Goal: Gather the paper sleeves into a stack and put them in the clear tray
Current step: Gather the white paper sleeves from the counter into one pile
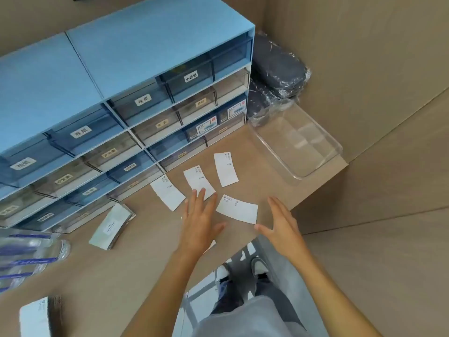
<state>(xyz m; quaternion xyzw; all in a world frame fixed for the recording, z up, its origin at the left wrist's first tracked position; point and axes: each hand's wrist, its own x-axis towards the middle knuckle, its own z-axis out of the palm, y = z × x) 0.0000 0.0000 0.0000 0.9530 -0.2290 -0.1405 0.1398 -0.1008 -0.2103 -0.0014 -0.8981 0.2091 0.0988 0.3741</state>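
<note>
Several white paper sleeves lie loose on the tan counter: one at the left [167,192], one in the middle [198,181], one farther back [226,169] and one nearest me [237,208]. My left hand [201,218] hovers flat with fingers spread, its fingertips over the near end of the middle sleeve. My right hand [279,223] is open too, its thumb beside the near sleeve's right corner. Neither hand holds anything. The clear tray [323,164] stands empty at the counter's back right.
A blue drawer cabinet [121,105] with labelled drawers fills the back left. A stack of sleeves [113,224] lies at its foot, another pile [36,317] at the bottom left, beside plastic-wrapped packets [26,259]. Dark wrapped pouches [277,69] sit behind the tray. The counter edge runs just right of my right hand.
</note>
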